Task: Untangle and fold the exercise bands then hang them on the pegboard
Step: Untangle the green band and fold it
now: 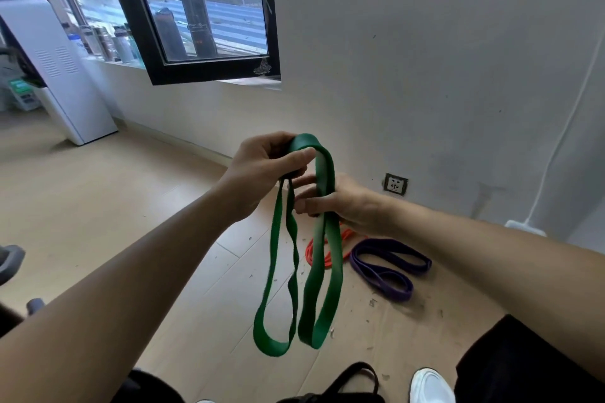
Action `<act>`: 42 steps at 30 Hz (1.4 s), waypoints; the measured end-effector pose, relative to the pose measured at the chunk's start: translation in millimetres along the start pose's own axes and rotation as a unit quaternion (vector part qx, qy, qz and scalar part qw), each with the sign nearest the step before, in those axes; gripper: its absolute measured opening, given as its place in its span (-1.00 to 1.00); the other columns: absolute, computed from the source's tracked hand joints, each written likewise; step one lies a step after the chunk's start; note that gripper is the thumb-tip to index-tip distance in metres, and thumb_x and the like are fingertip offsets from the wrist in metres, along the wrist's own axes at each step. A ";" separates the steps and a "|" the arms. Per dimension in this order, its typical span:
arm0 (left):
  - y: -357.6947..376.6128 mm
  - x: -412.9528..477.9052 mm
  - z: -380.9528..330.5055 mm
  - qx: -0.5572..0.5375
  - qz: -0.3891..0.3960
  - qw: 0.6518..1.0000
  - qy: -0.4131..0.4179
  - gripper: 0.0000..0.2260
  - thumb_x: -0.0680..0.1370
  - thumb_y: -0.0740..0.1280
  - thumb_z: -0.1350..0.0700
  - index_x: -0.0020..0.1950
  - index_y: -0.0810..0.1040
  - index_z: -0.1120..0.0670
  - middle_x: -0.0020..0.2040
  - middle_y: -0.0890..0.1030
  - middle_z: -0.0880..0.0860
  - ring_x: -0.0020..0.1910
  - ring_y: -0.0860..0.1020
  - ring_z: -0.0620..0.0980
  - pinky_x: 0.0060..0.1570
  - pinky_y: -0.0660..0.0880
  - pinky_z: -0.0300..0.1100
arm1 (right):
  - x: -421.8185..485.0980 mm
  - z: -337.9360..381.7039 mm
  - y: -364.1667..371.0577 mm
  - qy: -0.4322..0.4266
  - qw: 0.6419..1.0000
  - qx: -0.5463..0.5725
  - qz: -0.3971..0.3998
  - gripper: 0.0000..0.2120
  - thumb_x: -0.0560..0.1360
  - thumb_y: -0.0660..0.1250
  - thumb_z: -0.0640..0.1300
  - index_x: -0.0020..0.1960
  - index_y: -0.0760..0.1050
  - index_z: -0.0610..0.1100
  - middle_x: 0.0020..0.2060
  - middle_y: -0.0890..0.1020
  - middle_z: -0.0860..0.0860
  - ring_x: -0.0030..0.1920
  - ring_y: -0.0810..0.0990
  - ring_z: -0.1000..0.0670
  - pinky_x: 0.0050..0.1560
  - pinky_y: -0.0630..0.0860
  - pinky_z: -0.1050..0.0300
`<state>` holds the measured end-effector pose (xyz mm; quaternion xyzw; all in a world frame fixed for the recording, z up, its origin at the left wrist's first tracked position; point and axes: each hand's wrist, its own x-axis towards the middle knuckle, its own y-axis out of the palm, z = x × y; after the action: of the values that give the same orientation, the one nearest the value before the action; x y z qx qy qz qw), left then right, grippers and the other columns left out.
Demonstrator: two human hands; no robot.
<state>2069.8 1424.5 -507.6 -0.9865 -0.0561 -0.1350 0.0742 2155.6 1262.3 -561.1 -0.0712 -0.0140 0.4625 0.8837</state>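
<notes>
1. Left hand (262,170): clenched around the top fold of the green exercise band (322,239), thumb pressed over it.
2. Right hand (340,203): just below, fingers pinching one strand of the same band.
3. Green band: held in mid-air, two long loops hanging towards the floor (98,206).
4. Orange band (327,252) and purple band (389,263): lying side by side on the floor near the wall (425,75).
</notes>
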 end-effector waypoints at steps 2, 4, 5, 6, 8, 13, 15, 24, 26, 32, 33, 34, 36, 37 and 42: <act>-2.9 0.1 -2.0 0.009 -0.003 1.000 0.003 -0.72 0.41 0.46 0.06 0.08 0.64 0.13 -0.18 0.67 -0.05 -0.15 0.62 -0.05 0.00 0.60 -0.18 | -0.7 1.5 -0.3 -0.004 1.000 -0.008 -0.012 -0.62 0.52 0.47 -0.16 0.31 0.53 -0.13 0.09 0.68 -0.08 0.12 0.66 -0.04 0.23 0.56 0.03; -6.2 0.5 -3.7 0.015 -0.009 1.000 0.002 -0.69 0.41 0.46 0.04 0.11 0.64 0.13 -0.18 0.66 -0.06 -0.15 0.60 -0.05 0.00 0.58 -0.15 | -0.1 3.1 -2.4 -0.013 1.000 -0.003 -0.021 -0.65 0.52 0.46 -0.16 0.28 0.53 -0.17 0.03 0.65 -0.10 0.06 0.64 -0.07 0.19 0.57 0.04; -8.5 0.7 -4.4 0.011 -0.018 1.000 0.000 -0.68 0.41 0.46 0.04 0.12 0.64 0.13 -0.18 0.65 -0.05 -0.14 0.59 -0.05 0.01 0.58 -0.15 | 0.4 4.7 -4.2 -0.016 1.000 0.006 -0.025 -0.66 0.53 0.46 -0.17 0.27 0.53 -0.19 -0.01 0.64 -0.09 0.01 0.63 -0.03 0.12 0.58 0.09; -11.8 0.9 -5.0 0.001 -0.027 1.000 -0.003 -0.66 0.41 0.46 0.04 0.14 0.63 0.14 -0.16 0.65 -0.04 -0.13 0.60 -0.04 0.03 0.58 -0.14 | 0.9 6.2 -6.3 -0.020 0.999 0.014 -0.027 -0.67 0.53 0.45 -0.18 0.27 0.53 -0.20 -0.03 0.63 -0.07 -0.02 0.63 0.02 0.07 0.57 0.13; -18.6 1.4 -5.6 -0.020 -0.041 0.999 -0.008 -0.62 0.41 0.45 0.05 0.18 0.62 0.16 -0.10 0.66 0.01 -0.07 0.62 -0.01 0.12 0.56 -0.10 | 0.3 10.2 -11.2 -0.034 0.999 0.006 -0.033 -0.66 0.52 0.46 -0.17 0.27 0.53 -0.17 -0.03 0.62 -0.04 -0.03 0.64 0.06 0.06 0.57 0.16; -12.1 3.5 -7.6 -0.043 -0.044 0.998 -0.020 -0.59 0.38 0.48 0.02 0.18 0.63 0.16 -0.05 0.66 0.06 -0.03 0.61 0.03 0.18 0.57 -0.03 | -0.7 8.4 -1.6 -0.022 0.996 -0.086 -0.020 -0.38 0.43 0.56 -0.08 0.43 0.42 -0.04 0.23 0.61 -0.01 0.19 0.64 0.02 0.18 0.58 0.15; -3.3 5.9 -9.0 -0.063 -0.046 0.997 -0.021 -0.62 0.39 0.50 0.02 0.14 0.64 0.15 -0.09 0.66 0.04 -0.06 0.61 0.02 0.19 0.57 -0.02 | 3.2 5.3 10.8 -0.025 0.996 -0.079 -0.019 -0.35 0.41 0.58 -0.10 0.44 0.41 -0.08 0.19 0.64 0.01 0.15 0.66 0.06 0.12 0.61 0.17; -3.8 16.6 -18.1 -0.230 -0.089 0.969 -0.029 -0.86 0.49 0.44 0.19 0.01 0.62 0.21 -0.23 0.59 0.04 -0.21 0.58 -0.08 0.25 0.55 -0.02 | 17.8 10.5 22.8 -0.054 0.996 -0.008 -0.067 -0.86 0.45 0.53 -0.20 -0.13 0.56 -0.10 -0.31 0.61 0.08 -0.17 0.61 0.01 -0.07 0.51 0.06; -12.0 17.3 -20.6 -0.230 -0.086 0.969 -0.021 -0.79 0.44 0.46 0.14 0.02 0.63 0.19 -0.25 0.56 0.02 -0.23 0.56 -0.08 0.20 0.56 -0.06 | 17.7 14.2 23.0 -0.060 0.997 0.002 -0.052 -0.88 0.48 0.49 -0.21 -0.06 0.55 -0.12 -0.23 0.60 0.04 -0.13 0.61 0.02 -0.06 0.52 0.11; -35.0 13.0 -18.5 -0.186 -0.030 0.982 -0.001 -0.83 0.52 0.40 0.12 0.07 0.63 0.15 -0.23 0.50 0.01 -0.21 0.51 -0.09 -0.02 0.57 -0.15 | 14.0 22.7 12.5 -0.046 0.998 -0.008 0.037 -0.81 0.53 0.45 -0.17 0.05 0.57 -0.27 -0.10 0.61 -0.17 -0.10 0.62 -0.08 -0.04 0.59 0.08; -38.8 12.4 -17.5 -0.183 -0.027 0.983 0.001 -0.85 0.54 0.39 0.13 0.08 0.63 0.15 -0.23 0.51 0.01 -0.22 0.51 -0.09 -0.03 0.56 -0.15 | 12.8 25.0 10.1 -0.037 0.998 -0.004 0.058 -0.84 0.55 0.43 -0.16 0.07 0.56 -0.22 -0.11 0.60 -0.14 -0.10 0.61 -0.05 -0.06 0.59 0.13; -43.0 12.0 -16.8 -0.186 -0.027 0.982 0.004 -0.86 0.55 0.38 0.15 0.08 0.64 0.14 -0.23 0.51 0.01 -0.22 0.51 -0.09 -0.03 0.56 -0.15 | 11.9 26.7 7.2 -0.028 0.996 0.011 0.082 -0.85 0.58 0.40 -0.14 0.10 0.55 -0.17 -0.09 0.59 -0.10 -0.09 0.60 -0.02 -0.05 0.57 0.16; -51.2 11.3 -15.4 -0.204 -0.018 0.979 0.010 -0.87 0.57 0.35 0.17 0.08 0.64 0.13 -0.23 0.52 0.00 -0.21 0.52 -0.10 -0.01 0.56 -0.13 | 10.4 28.8 0.9 -0.010 0.991 0.056 0.121 -0.81 0.62 0.32 -0.07 0.18 0.54 -0.13 -0.03 0.57 -0.08 -0.02 0.58 -0.02 0.03 0.56 0.14; -54.4 10.7 -15.0 -0.213 -0.008 0.977 0.012 -0.87 0.58 0.34 0.18 0.07 0.64 0.13 -0.22 0.52 0.01 -0.20 0.52 -0.09 0.01 0.56 -0.12 | 9.9 29.7 -2.2 0.001 0.989 0.074 0.130 -0.75 0.62 0.29 -0.03 0.23 0.53 -0.13 0.01 0.57 -0.08 0.02 0.57 -0.03 0.07 0.56 0.12; -62.4 9.0 -10.4 -0.235 -0.006 0.972 0.008 -0.84 0.52 0.29 0.30 -0.03 0.63 0.12 -0.24 0.51 0.05 -0.19 0.53 -0.06 0.25 0.54 0.01 | 10.9 26.8 -18.6 0.071 0.972 0.088 0.206 -0.33 0.51 0.19 0.32 0.37 0.48 -0.16 0.21 0.56 -0.16 0.22 0.56 -0.16 0.36 0.43 -0.06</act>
<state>2067.6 1485.0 -487.0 -0.9748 -0.0279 -0.1529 -0.1599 2174.6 1263.7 -532.5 -0.0268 0.1048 0.6279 0.7707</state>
